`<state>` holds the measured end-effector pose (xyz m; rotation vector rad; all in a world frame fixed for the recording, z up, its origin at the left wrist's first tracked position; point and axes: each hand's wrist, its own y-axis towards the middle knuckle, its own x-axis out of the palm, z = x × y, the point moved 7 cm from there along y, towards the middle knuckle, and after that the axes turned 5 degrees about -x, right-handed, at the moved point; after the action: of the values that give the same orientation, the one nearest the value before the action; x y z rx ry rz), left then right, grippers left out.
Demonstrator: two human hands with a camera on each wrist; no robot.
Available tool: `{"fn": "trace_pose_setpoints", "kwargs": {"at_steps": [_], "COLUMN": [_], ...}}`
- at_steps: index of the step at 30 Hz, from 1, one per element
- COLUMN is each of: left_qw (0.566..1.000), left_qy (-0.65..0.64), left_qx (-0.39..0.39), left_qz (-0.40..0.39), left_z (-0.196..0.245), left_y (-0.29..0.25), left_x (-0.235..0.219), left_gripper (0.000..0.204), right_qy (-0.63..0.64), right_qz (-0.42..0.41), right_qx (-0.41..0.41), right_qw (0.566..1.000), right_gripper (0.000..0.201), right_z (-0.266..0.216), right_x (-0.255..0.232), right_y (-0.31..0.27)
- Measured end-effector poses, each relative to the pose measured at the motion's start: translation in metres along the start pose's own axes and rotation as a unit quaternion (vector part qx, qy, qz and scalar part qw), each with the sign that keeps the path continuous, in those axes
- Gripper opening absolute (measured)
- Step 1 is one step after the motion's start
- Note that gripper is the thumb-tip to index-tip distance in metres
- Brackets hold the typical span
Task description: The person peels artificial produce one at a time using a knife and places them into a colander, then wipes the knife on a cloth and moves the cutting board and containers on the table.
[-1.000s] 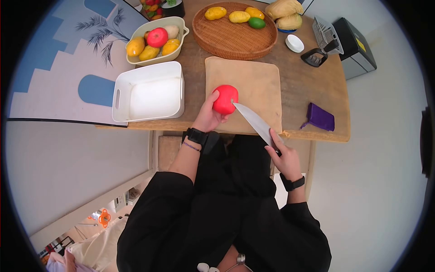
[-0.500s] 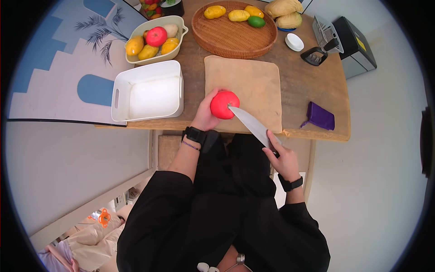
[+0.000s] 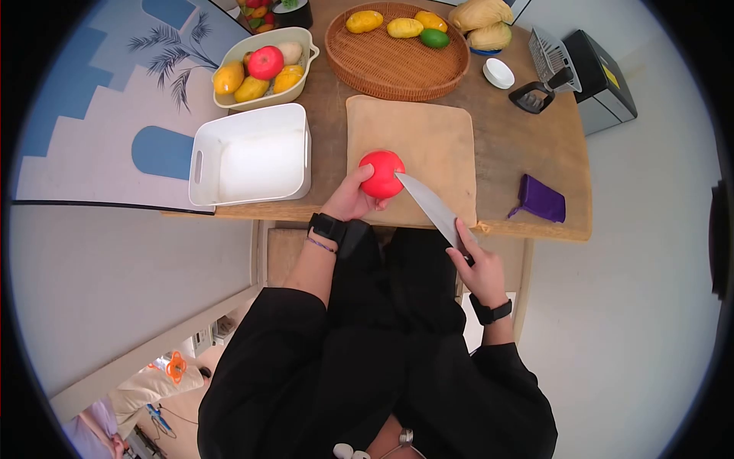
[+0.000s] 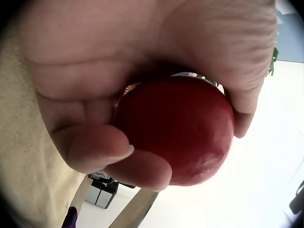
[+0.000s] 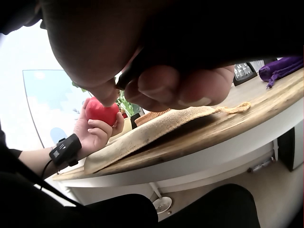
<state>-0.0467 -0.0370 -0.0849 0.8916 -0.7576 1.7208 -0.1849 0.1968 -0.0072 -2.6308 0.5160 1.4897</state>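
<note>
Wooden table (image 3: 527, 145) bearing a tan cloth cutting mat (image 3: 428, 138). Left hand (image 3: 353, 200) grips a round red tomato (image 3: 381, 173) over the mat; right hand (image 3: 480, 269) holds a long steel knife (image 3: 430, 205), fingers curled round its handle, tip beside the tomato.

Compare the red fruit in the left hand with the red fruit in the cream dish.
The held red fruit is plain, even red; the dish's red fruit shows a paler patch on top. The held one sits over the cutting mat, gripped by the left hand, near the knife tip; the other rests untouched among yellow fruits in the cream dish. Both are round and similar-sized.
</note>
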Motion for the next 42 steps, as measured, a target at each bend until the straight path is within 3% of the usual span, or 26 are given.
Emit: {"fn": "trace_pose_setpoints", "kwargs": {"at_steps": [3,6,8,12,14,17,20,23,30,32,33,35,39,42], "left_qw": [0.998,0.998,0.98,0.984,0.992,0.994,0.998,0.995,0.997,0.975,0.975,0.993,0.997,0.995], "left_qy": [-0.008,-0.041,-0.066,-0.023,-0.063,-0.087,-0.011,0.063,-0.042,-0.088,-0.088,-0.026,0.011,-0.042], "left_qx": [0.027,-0.022,0.026,-0.007,-0.055,-0.02,0.003,0.013,-0.051,-0.048,-0.048,-0.047,-0.03,-0.041], "left_qz": [0.048,0.043,0.185,0.178,0.093,0.063,0.059,0.081,0.036,0.2,0.2,0.105,0.075,0.081], "left_z": [0.006,-0.002,-0.001,0.003,0.001,0.007,0.007,0.008,0.008,0.006,0.005,0.006,0.008,0.002], "left_y": [0.001,0.003,0.006,0.001,0.001,0.001,-0.001,-0.003,0.004,-0.001,-0.001,0.004,0.001,0.0], "left_x": [-0.001,0.0,-0.016,-0.015,-0.007,0.002,0.001,0.002,0.013,0.005,0.0,-0.001,-0.004,-0.003], "left_gripper": [0.057,0.058,0.059,0.06,0.06,0.058,0.059,0.059,0.052,0.055,0.055,0.057,0.057,0.053], "right_qy": [-0.001,-0.003,-0.027,-0.002,-0.003,0.0,-0.017,-0.007,-0.018,-0.012,-0.012,-0.012,-0.021,-0.018], "right_qz": [0.003,-0.01,-0.028,0.002,-0.003,0.012,-0.006,0.015,-0.008,0.003,0.003,0.012,-0.001,-0.002], "right_qx": [-0.003,0.002,0.017,-0.014,0.009,-0.012,0.021,0.004,0.022,0.008,0.008,0.003,0.018,0.023], "right_qw": [1.0,1.0,0.999,1.0,1.0,1.0,1.0,1.0,1.0,1.0,1.0,1.0,1.0,1.0], "right_gripper": [0.065,0.066,0.066,0.065,0.064,0.064,0.064,0.064,0.064,0.064,0.064,0.064,0.065,0.064], "right_z": [-0.001,-0.002,0.0,-0.002,0.002,-0.001,0.001,0.001,0.004,-0.001,-0.002,-0.003,-0.002,-0.003], "right_x": [-0.002,-0.001,0.0,0.0,0.002,0.0,0.0,-0.001,0.001,-0.001,0.0,-0.001,0.0,-0.001], "right_y": [0.003,0.0,0.001,0.001,0.001,0.004,0.002,0.002,0.001,0.002,0.002,0.003,0.002,0.001]}}
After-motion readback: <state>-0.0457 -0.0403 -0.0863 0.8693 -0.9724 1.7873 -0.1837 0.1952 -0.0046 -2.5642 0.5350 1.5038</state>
